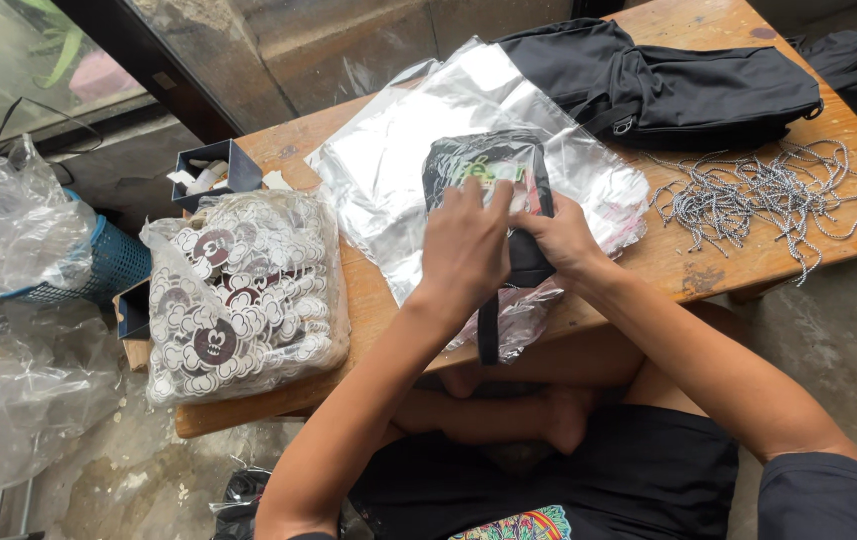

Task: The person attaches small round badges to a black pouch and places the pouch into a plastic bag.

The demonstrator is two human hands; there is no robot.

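Gripping black pouch (508, 200), both hands — left hand (463, 245), right hand (563, 238)

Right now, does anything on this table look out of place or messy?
Mostly tidy. The cords lie in a loose tangle at the table's far right, some near the edge. The bag of badges overhangs the near left edge. Both hands press a black pouch on the plastic bags.
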